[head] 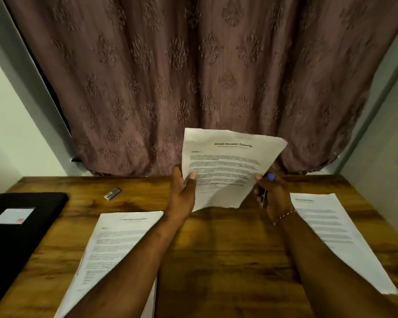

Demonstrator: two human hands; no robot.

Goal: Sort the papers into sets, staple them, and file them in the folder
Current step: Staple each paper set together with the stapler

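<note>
Printed sheet headed "Sample Education Transcript" point(228, 167) held up at frame centre above the wooden table point(228, 249): my left hand point(182, 191) pinches its left edge, my right hand point(270, 193) grips its right edge together with a blue-tipped stapler point(265, 191). Paper stack point(120, 244) lies lower left, another paper set point(338, 235) at right. Black folder point(16, 226) sits at far left, a small staple box point(112, 193) above the left stack.

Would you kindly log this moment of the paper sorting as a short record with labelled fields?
held sheet: printed page raised above the table, gripped at both lower sides
left hand: pinching the page's left edge
right hand: on the right edge, also holding a blue-tipped item, possibly the stapler
left pile: flat on the wooden table
right pile: flat
folder: black, closed, far left
small object: near the table's back, unclear
</note>
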